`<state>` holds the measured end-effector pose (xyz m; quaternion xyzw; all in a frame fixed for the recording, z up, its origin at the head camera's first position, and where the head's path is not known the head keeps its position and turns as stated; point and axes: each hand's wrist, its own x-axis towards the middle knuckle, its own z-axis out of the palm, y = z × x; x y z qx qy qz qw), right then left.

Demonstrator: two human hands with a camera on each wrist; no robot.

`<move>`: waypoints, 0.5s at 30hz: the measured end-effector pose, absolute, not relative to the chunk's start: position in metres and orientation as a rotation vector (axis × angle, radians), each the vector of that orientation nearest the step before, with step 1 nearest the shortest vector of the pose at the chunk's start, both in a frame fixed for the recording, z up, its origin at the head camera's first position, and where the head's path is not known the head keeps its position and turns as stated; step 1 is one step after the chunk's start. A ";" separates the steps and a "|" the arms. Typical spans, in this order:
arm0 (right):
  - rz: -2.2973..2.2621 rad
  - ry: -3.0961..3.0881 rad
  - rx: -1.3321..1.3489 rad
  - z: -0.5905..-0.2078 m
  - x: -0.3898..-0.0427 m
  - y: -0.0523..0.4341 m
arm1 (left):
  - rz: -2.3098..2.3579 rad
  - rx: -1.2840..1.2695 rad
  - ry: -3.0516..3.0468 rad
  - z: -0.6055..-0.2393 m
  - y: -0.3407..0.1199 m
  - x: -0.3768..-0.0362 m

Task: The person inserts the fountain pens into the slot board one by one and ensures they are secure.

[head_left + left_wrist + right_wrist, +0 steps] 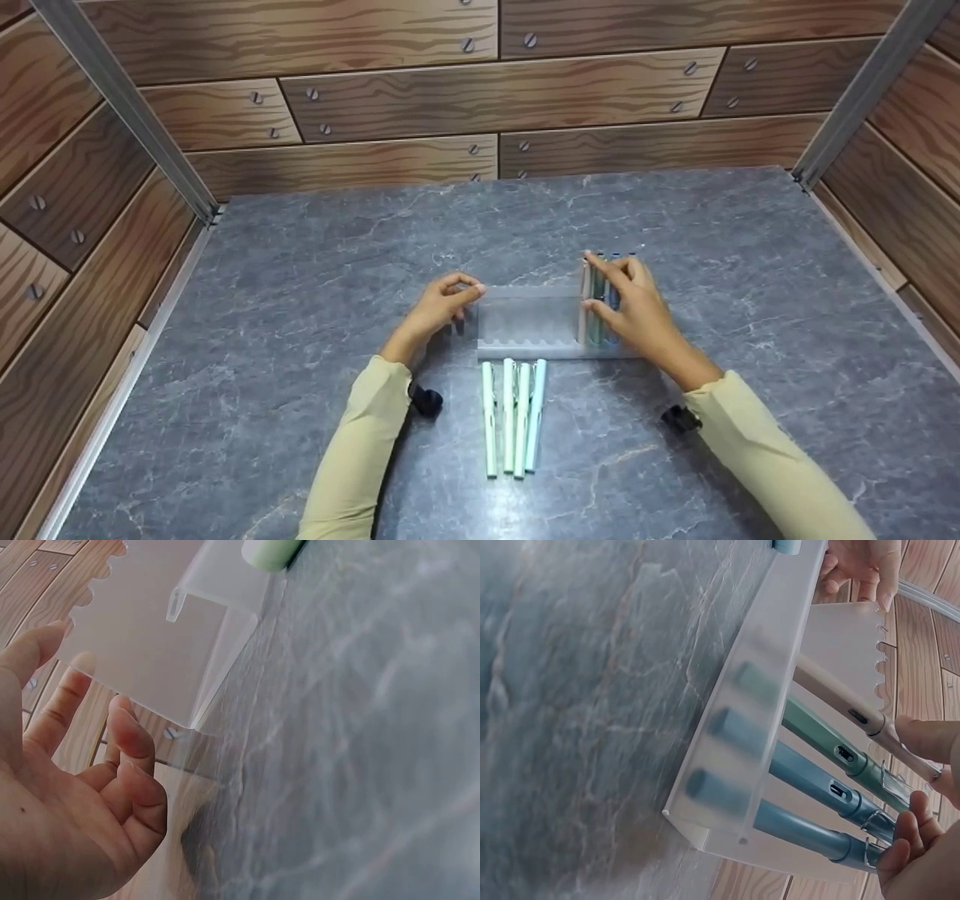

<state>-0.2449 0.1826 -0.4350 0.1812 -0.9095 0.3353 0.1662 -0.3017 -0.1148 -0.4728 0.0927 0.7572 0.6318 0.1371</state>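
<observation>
A clear, frosted pen rack [529,315] with a notched edge stands on the table. My left hand [435,304] pinches its upper left corner between thumb and a finger, which shows blurred through the plastic in the left wrist view. At the right end of the rack, my right hand [637,311] pinches the upper end of a rose-beige pen [840,697] standing in a slot. Beside that pen, a green pen [817,731] and two blue pens, one in the middle [810,776] and one outermost [802,832], lean in the rack, partly behind the hand in the head view.
In front of the rack, three pale green pens [490,420] and a light blue pen [536,416] lie side by side on the grey marbled table [300,247]. Wood-patterned walls [390,105] and metal posts [127,105] enclose the table.
</observation>
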 end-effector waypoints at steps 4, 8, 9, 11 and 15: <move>0.925 -2.586 0.513 -0.435 -0.245 0.183 | 1.816 0.278 2.176 -0.473 -0.115 -0.302; 0.925 -2.587 0.484 -0.436 -0.243 0.182 | 1.807 0.280 2.174 -0.473 -0.115 -0.302; 0.935 -2.586 0.474 -0.436 -0.243 0.182 | 1.807 0.280 2.175 -0.473 -0.115 -0.302; 0.955 -2.590 0.452 -0.437 -0.241 0.181 | 1.809 0.278 2.174 -0.473 -0.115 -0.302; 1.009 -2.606 0.436 -0.437 -0.236 0.181 | 1.807 0.271 2.183 -0.473 -0.116 -0.301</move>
